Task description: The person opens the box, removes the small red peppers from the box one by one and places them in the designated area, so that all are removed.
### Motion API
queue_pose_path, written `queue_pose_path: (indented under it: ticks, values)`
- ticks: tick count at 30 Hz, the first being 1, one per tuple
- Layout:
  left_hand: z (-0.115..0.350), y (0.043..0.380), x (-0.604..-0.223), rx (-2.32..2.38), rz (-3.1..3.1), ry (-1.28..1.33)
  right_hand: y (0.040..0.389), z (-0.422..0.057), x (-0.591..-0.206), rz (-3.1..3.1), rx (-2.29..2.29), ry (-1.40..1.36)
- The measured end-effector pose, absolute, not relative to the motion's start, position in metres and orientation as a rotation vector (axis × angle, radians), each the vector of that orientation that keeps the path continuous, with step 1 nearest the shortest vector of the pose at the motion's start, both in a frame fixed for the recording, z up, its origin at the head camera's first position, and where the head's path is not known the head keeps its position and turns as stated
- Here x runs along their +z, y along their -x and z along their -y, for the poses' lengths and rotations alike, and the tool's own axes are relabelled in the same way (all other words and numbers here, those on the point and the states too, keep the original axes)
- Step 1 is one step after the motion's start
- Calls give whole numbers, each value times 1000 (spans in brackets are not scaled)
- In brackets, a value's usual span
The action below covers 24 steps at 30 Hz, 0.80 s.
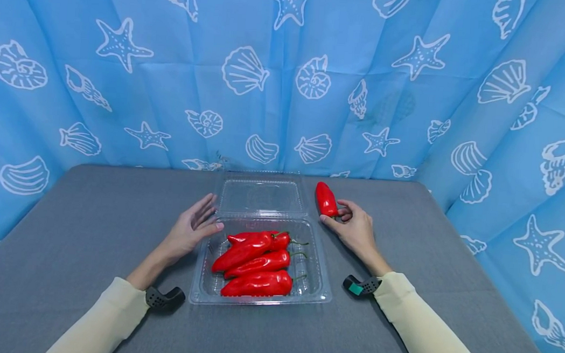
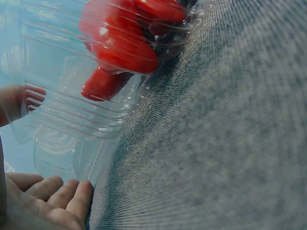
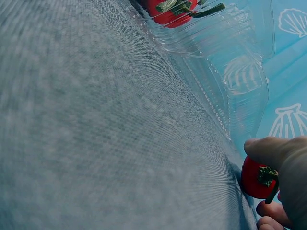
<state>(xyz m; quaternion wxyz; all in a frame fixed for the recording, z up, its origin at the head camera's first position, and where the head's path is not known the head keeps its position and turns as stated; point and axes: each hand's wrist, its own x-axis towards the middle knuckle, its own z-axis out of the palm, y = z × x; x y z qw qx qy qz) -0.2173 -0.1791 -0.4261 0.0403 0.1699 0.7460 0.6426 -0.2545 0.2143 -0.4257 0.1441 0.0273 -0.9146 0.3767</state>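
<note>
Several red peppers (image 1: 256, 283) with green stems lie inside a clear plastic box (image 1: 321, 296), its lid (image 1: 262, 197) folded back behind it. Beyond the box's right side, a single red pepper (image 1: 326, 198) lies on the table with its stem end toward me. My right hand (image 1: 352, 226) holds that pepper by the stem end, thumb on one side and fingers on the other; the right wrist view shows its green stem (image 3: 267, 177) between them. Along the box's left rim, my left hand (image 1: 189, 230) has spread fingers and holds nothing, with the thumb over the rim.
A grey cloth covers the table (image 1: 129, 216). Behind it and along the right side hangs a blue curtain (image 1: 277, 111) with white shells and starfish. Each wrist wears a dark band (image 1: 360, 285) over a pale sleeve (image 1: 415, 314).
</note>
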Motion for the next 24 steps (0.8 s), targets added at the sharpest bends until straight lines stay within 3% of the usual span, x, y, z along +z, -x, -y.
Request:
queue_pose_path:
  ticks: [24]
  values:
    - [178,217,-425,1961,-2296,-519,255,-220,-403,2572,1164,-117]
